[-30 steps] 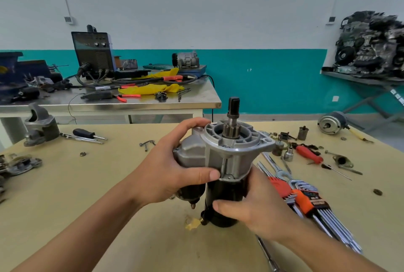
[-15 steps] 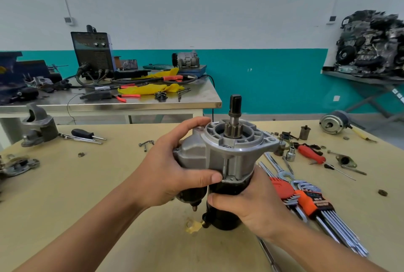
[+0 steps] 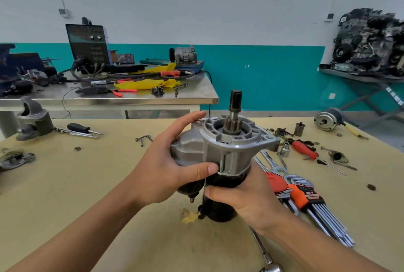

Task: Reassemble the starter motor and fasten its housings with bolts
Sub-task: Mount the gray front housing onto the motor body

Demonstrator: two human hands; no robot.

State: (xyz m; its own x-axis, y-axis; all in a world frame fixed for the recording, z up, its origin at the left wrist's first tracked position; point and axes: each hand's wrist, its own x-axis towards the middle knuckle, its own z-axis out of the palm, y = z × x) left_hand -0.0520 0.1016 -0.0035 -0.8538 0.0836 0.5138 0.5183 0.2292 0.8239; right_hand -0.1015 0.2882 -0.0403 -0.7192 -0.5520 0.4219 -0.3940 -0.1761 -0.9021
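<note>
The starter motor (image 3: 231,149) stands upright on the yellow workbench (image 3: 87,184), shaft and pinion pointing up. Its silver aluminium nose housing sits on top of the black cylindrical body. My left hand (image 3: 166,171) grips the silver solenoid side of the housing, thumb across the front. My right hand (image 3: 247,195) wraps round the black body just under the housing joint. A brass terminal tab (image 3: 189,216) sticks out at the base.
Orange-holdered hex key sets (image 3: 303,197) and spanners lie right of the motor. A red screwdriver (image 3: 306,150), sockets, nuts and a small motor part (image 3: 328,120) sit at the far right. A grey casting (image 3: 32,118), black-handled screwdriver (image 3: 80,128) and bracket lie left. A ratchet handle (image 3: 265,254) lies near me.
My right hand has slid up the black body until it sits just under the silver housing. The motor has stayed upright in the same place.
</note>
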